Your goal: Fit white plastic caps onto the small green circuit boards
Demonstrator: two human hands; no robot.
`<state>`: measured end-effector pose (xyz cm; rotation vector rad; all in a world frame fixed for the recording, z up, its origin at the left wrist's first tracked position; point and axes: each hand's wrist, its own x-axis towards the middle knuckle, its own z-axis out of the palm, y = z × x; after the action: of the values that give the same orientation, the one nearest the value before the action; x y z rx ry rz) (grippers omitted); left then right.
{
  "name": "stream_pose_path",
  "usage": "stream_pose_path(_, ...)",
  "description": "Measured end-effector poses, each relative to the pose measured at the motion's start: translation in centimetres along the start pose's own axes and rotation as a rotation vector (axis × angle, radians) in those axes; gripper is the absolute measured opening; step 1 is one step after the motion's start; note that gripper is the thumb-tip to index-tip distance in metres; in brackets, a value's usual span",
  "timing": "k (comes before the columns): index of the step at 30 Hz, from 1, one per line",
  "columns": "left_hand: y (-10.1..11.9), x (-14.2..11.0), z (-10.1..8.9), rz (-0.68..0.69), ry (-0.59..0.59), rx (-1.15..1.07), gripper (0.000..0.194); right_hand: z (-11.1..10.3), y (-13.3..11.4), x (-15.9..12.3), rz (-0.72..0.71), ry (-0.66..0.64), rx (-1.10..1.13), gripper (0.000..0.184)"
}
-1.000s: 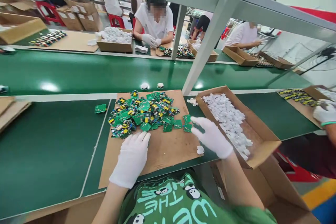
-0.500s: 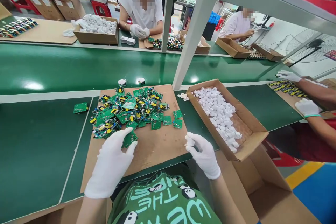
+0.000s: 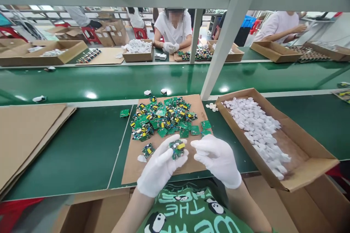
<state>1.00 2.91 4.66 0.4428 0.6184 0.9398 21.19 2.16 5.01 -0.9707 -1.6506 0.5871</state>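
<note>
My left hand [image 3: 161, 165], in a white glove, holds a green circuit board [image 3: 177, 148], its yellow and other components facing up. Close on its right is my gloved right hand [image 3: 217, 158], thumb and fingers pinched together; anything between them is hidden. Beyond both hands lies a heap of circuit boards [image 3: 164, 116] on a cardboard sheet [image 3: 164, 171]. Just left of my left hand, a separate board [image 3: 148, 150] and a small white piece [image 3: 141, 158] rest on the sheet.
To the right stands a cardboard box [image 3: 306, 167] of white plastic pieces [image 3: 259, 131]. A slanted metal post [image 3: 218, 58] rises behind the sheet. Stacked cardboard [image 3: 30, 131] lies left. Across the green conveyor [image 3: 123, 80] a person in white [image 3: 175, 29] sits working.
My left hand has lifted a circuit board off the sheet towards my right hand. The white piece at the sheet's right front corner is gone from there. The view has swung left.
</note>
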Motion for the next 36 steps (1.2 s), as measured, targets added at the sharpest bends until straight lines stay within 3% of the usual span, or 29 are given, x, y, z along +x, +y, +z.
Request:
stream_pose_path(7, -0.3, 0.3, 0.4, 0.057, 0.036, 0.186, 0.038, 0.7, -0.8, 0.5, -0.021, 0.017, -0.066, 0.014)
stream_pose_path(10, -0.3, 0.4, 0.6, 0.067, 0.106, 0.237, 0.044, 0.8, -1.1, 0.6, -0.002, -0.012, -0.054, 0.022)
stream_pose_path(15, 0.1, 0.4, 1.0, 0.048, 0.170, 0.309, 0.054, 1.3, -1.4, 1.0, 0.002, -0.180, -0.002, 0.028)
stream_pose_path(21, 0.1, 0.8, 0.7, -0.010, 0.066, 0.339, 0.047, 2.1, -1.4, 0.2, 0.012, -0.167, -0.029, 0.052)
stream_pose_path(27, 0.0, 0.7, 0.8, -0.025, 0.088, 0.384, 0.050, 1.6, -2.4, 0.6, 0.064, -0.239, -0.116, 0.035)
stream_pose_path(31, 0.2, 0.3, 1.5, -0.061, 0.075, 0.370, 0.044, 1.6, -1.9, 0.9, -0.095, -0.219, -0.110, 0.031)
stream_pose_path(36, 0.3, -0.3, 1.9, -0.100, -0.071, 0.235, 0.038, 1.9, -0.6, 0.5, -0.256, -0.176, -0.041, 0.021)
